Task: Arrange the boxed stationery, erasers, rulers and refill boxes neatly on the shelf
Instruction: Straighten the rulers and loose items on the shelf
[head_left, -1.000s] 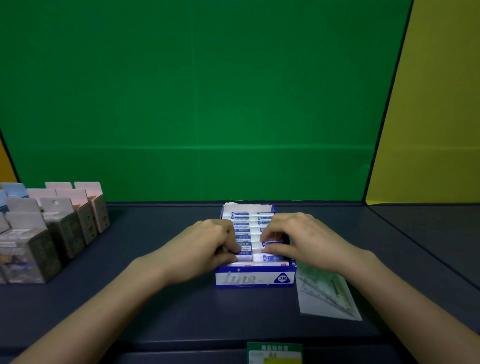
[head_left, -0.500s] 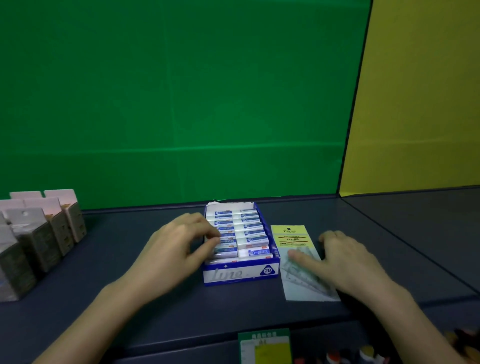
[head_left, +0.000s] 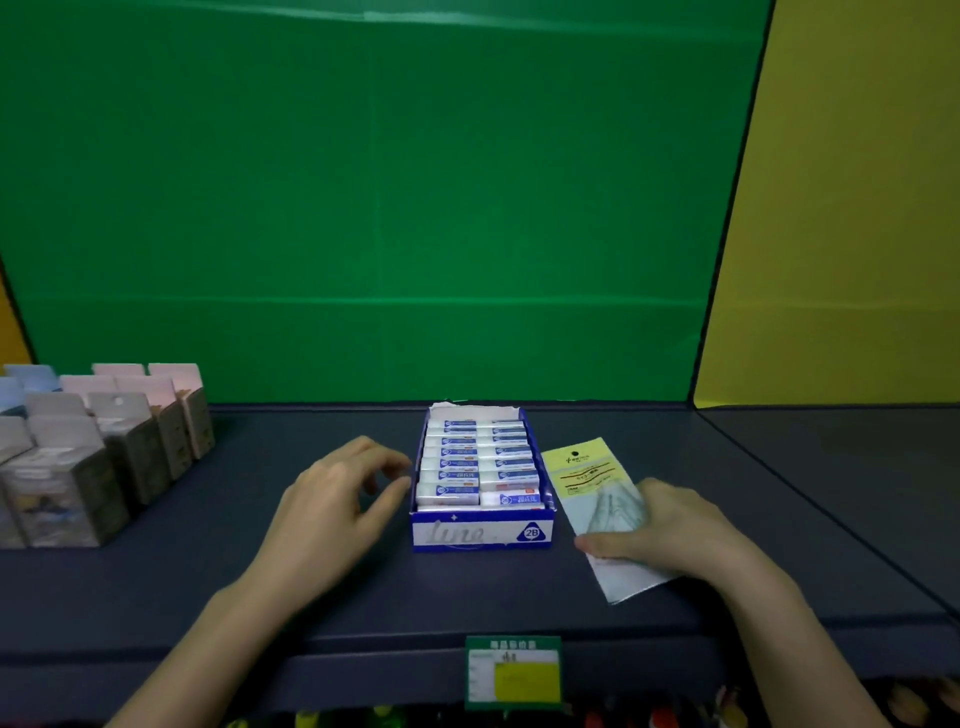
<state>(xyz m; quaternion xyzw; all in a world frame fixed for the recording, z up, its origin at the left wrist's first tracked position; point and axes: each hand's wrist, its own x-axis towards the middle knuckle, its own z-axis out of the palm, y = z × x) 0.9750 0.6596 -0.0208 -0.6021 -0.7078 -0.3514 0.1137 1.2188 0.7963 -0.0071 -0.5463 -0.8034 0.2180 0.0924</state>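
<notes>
While held just left of eraser box (head_left: 480, 532): left hand (head_left: 337, 499), fingers loosely curled, holding nothing. Right hand (head_left: 670, 530): laid over ruler packet (head_left: 579, 470) on shelf (head_left: 208, 571), right of eraser box; gripping or pressing, unclear. Boxed stock (head_left: 130, 457) far left; price tag (head_left: 514, 673) on front edge.

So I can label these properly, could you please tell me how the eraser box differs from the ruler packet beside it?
The eraser box is an open blue-and-white carton, square to the shelf edge; the ruler packet is a flat, yellow-topped sleeve lying askew. The right hand rests on the ruler packet; the eraser box is in neither hand. Both lie on the shelf.
</notes>
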